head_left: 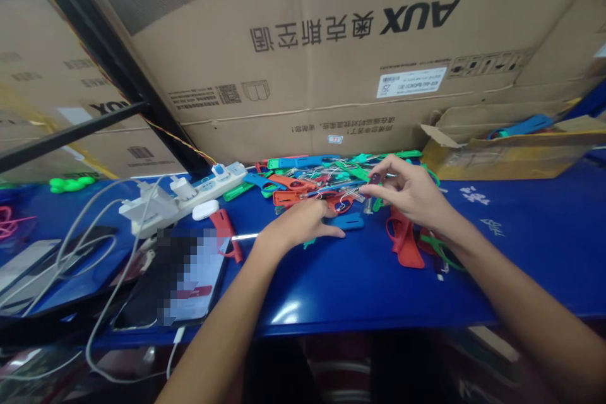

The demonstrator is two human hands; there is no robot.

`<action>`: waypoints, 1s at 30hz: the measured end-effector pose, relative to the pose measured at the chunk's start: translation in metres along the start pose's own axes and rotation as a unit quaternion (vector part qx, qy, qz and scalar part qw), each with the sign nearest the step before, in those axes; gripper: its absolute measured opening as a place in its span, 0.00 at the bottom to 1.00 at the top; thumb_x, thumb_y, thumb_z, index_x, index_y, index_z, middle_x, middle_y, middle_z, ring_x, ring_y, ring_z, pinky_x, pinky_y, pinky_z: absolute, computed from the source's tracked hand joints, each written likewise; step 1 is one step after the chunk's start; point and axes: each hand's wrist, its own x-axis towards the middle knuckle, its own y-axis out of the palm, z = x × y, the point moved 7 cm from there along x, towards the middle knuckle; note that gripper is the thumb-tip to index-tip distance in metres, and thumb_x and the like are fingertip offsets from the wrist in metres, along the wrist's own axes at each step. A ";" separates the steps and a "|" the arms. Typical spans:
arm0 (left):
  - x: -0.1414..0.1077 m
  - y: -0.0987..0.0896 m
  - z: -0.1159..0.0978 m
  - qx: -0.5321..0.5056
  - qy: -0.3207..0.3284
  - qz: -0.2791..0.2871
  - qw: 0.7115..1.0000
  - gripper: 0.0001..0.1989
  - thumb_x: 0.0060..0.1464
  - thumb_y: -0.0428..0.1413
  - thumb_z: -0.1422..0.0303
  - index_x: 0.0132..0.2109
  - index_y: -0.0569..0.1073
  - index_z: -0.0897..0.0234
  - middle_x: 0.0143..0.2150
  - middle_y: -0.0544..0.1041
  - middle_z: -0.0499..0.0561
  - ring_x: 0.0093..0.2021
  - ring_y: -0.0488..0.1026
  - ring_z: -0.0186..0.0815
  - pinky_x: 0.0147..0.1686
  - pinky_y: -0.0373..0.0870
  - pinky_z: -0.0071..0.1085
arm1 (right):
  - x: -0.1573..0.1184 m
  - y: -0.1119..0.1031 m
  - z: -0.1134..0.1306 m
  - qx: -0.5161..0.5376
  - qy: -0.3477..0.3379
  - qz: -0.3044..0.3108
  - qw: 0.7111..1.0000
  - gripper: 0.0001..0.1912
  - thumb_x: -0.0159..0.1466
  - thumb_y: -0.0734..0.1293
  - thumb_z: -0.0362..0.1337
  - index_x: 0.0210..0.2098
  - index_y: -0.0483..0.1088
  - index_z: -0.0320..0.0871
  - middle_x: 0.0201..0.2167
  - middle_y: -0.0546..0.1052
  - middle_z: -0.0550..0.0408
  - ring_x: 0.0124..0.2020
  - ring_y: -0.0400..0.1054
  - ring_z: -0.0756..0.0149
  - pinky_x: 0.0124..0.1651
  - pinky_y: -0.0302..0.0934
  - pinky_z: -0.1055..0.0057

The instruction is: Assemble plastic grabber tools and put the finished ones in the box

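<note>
My left hand [299, 222] is low over the near edge of a pile of coloured plastic pieces [296, 183], its thumb stretched out apart from the fingers. A flat blue plastic piece [351, 221] shows between thumb and fingers; whether they touch it is unclear. My right hand [411, 192] is raised at the pile's right side, thumb and forefinger brought close together. Whatever is between these fingertips is too small to make out. Just below them is a small shiny metal-looking part [368, 205]. Orange pieces with ring-shaped loops [406, 243] lie under my right wrist.
A large cardboard box [331, 88] stands behind the blue table [322, 297]. An opened carton [502, 154] is at right. On the left are a power strip [208, 192] with cables, a white case [205, 210], an orange piece [226, 235] and a tablet-like device [142, 290].
</note>
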 end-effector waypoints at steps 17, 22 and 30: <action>0.000 -0.002 -0.006 0.023 0.004 0.021 1.000 0.18 0.56 0.61 0.51 0.35 0.78 0.64 0.34 0.77 0.52 0.32 0.71 0.36 0.32 0.60 0.29 | 0.000 -0.005 0.007 0.029 -0.030 0.056 0.998 0.15 0.68 0.66 0.43 0.50 0.77 0.47 0.41 0.81 0.53 0.32 0.73 0.66 0.35 0.66 0.68; 0.000 -0.001 -0.002 0.000 0.008 -0.003 1.000 0.17 0.54 0.62 0.51 0.36 0.80 0.62 0.33 0.77 0.52 0.32 0.72 0.38 0.33 0.61 0.31 | 0.001 -0.005 0.003 0.041 -0.017 0.050 0.998 0.12 0.65 0.69 0.46 0.42 0.77 0.46 0.37 0.80 0.53 0.34 0.73 0.65 0.35 0.66 0.68; 0.000 -0.004 -0.002 -0.030 0.005 -0.020 0.999 0.16 0.53 0.64 0.53 0.34 0.80 0.62 0.33 0.77 0.51 0.33 0.73 0.39 0.33 0.60 0.31 | 0.002 -0.005 0.004 -0.002 -0.020 0.023 1.000 0.17 0.63 0.71 0.52 0.38 0.74 0.45 0.31 0.77 0.57 0.23 0.62 0.72 0.26 0.55 0.71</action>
